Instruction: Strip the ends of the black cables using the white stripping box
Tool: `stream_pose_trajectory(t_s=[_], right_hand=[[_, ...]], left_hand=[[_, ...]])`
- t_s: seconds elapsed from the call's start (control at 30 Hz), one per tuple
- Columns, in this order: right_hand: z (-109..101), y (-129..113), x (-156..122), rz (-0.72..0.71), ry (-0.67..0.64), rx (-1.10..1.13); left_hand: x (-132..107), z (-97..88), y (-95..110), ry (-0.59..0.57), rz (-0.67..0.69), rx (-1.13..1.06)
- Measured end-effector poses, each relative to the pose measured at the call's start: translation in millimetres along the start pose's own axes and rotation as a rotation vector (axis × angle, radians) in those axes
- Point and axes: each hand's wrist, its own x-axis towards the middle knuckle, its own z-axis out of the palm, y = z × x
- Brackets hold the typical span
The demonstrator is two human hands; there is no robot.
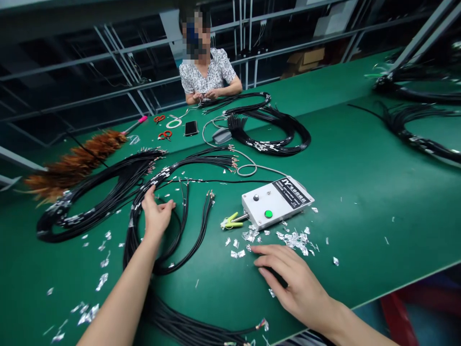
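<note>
My left hand (157, 214) reaches to a coiled bundle of thin black cables (132, 226). Its fingertips touch or hover just over the bundle, and the thumb points off to the right, apart from the fingers. Palm down, my right hand (288, 274) is low over the green table, fingers loosely bent and apart, the index fingertip beside a small foil scrap (248, 248). Ahead of it sits a white control box (275, 202) with a green button and a black knob. A yellow-green clip (231, 221) sticks out from the box's left side.
Foil scraps (297, 240) litter the table (360, 211). More cable coils lie left (54, 226), back (288, 149) and right (414, 134). Across the table, a person (209, 77) handles cables. Scissors (165, 135), a phone (191, 128), tape (174, 123) and a feather duster (82, 161) lie far left.
</note>
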Motion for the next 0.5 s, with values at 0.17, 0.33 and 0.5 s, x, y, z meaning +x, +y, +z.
stream_pose_trajectory(t_s=[0.17, 0.33, 0.5], right_hand=[[-12.5, -6.1, -2.4, -0.010, -0.194, 0.147], [-13.6, -17.0, -4.3, -0.106, -0.484, 0.141], [-10.9, -24.5, 1.1, -0.177, -0.497, 0.100]], left_hand=[[-83.2, -20.2, 27.0, -0.343, 0.202, 0.044], [-154.5, -57.9, 37.4, -1.177, 0.376, 0.482], [-153.9, -75.8, 37.6, -1.145, 0.320, 0.686]])
